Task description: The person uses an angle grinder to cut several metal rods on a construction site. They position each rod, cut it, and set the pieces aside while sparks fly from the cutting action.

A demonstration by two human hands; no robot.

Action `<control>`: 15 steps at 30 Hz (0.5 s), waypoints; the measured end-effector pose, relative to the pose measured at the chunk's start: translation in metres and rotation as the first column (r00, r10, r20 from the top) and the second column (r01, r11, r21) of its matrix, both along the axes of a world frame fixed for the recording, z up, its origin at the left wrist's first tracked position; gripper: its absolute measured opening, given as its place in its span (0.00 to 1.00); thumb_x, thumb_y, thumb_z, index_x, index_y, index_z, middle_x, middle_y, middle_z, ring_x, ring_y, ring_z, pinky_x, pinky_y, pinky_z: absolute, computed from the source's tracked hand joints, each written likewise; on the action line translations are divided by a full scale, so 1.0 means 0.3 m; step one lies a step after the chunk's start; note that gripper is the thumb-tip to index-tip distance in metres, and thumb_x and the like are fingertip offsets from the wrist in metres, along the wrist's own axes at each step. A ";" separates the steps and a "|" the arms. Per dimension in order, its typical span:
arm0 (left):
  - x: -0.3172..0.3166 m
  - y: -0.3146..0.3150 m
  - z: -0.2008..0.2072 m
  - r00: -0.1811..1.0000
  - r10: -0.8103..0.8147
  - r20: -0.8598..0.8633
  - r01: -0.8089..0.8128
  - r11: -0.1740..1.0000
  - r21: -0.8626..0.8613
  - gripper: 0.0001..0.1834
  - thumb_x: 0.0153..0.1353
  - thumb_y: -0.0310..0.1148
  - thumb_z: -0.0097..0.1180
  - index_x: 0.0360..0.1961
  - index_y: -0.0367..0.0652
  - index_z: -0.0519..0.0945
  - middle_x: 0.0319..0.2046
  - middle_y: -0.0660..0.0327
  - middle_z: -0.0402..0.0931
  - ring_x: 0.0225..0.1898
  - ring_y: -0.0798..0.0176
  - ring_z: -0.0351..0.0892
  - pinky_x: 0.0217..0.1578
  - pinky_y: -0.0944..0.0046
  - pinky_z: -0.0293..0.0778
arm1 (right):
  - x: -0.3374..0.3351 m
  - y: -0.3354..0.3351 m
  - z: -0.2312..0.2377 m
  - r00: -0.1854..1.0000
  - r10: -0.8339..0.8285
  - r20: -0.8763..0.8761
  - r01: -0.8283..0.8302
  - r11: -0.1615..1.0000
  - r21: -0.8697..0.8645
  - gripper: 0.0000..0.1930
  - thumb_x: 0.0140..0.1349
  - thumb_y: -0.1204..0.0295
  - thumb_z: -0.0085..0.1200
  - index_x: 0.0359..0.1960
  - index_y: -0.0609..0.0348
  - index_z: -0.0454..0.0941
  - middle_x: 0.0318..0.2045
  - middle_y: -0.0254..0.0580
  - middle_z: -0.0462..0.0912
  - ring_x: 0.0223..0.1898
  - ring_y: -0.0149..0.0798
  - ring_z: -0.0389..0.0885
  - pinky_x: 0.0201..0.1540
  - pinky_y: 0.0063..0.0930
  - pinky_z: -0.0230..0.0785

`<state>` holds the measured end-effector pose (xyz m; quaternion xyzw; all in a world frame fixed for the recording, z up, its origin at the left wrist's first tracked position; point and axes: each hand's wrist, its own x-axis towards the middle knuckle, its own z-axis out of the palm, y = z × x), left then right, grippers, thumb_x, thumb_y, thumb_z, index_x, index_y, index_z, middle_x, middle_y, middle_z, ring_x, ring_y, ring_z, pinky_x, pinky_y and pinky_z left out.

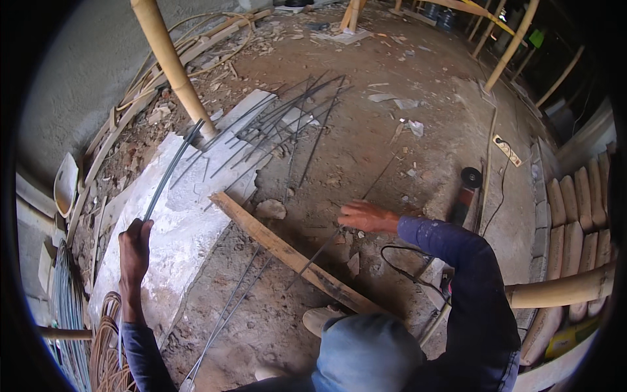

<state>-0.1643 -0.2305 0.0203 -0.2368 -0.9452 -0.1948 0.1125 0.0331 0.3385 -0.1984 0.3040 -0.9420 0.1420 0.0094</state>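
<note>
My left hand (135,245) is closed round a small bundle of grey steel rods (171,171), tilted up and away over a whitish sheet (157,255). On the right, my right hand (368,216) grips a thin steel rod (320,251), which slants across a wooden plank (287,248). Several more loose rods (304,121) lie crisscrossed on the sheet and the dirt ahead. Two long rods (230,307) run from under the plank toward the lower left.
An angle grinder (465,196) with a black disc lies right of my right hand. Beyond it is a power strip (507,150) with a cord. A bamboo pole (171,62) stands ahead left. Wire coils (111,353) lie lower left; stacked sacks (575,228) line the right.
</note>
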 end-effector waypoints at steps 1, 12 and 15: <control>0.003 -0.005 -0.011 1.000 -0.010 0.000 0.010 1.000 -0.009 0.17 0.77 0.34 0.58 0.30 0.34 0.74 0.18 0.44 0.61 0.22 0.54 0.51 0.22 0.51 0.59 | 0.014 0.083 -0.002 0.998 -0.046 0.032 0.044 0.998 0.049 0.05 0.70 0.68 0.54 0.41 0.55 0.76 0.40 0.45 0.73 0.50 0.50 0.78 0.50 0.49 0.72; -0.095 -0.088 -0.275 0.992 -0.051 0.116 0.053 0.998 -0.020 0.22 0.80 0.35 0.52 0.28 0.33 0.67 0.20 0.51 0.51 0.26 0.59 0.47 0.24 0.49 0.49 | 0.144 0.219 0.270 0.793 -0.562 -0.233 0.582 0.813 0.017 0.22 0.67 0.79 0.55 0.64 0.54 0.76 0.49 0.49 0.76 0.51 0.55 0.80 0.53 0.47 0.77; -0.123 -0.077 -0.390 0.983 -0.027 0.182 0.034 0.999 -0.034 0.24 0.81 0.37 0.51 0.27 0.32 0.68 0.20 0.53 0.51 0.25 0.59 0.47 0.25 0.49 0.49 | 0.248 0.163 0.535 0.634 -0.718 -0.286 0.635 0.695 -0.337 0.21 0.70 0.81 0.54 0.63 0.56 0.76 0.49 0.49 0.79 0.49 0.52 0.83 0.49 0.43 0.79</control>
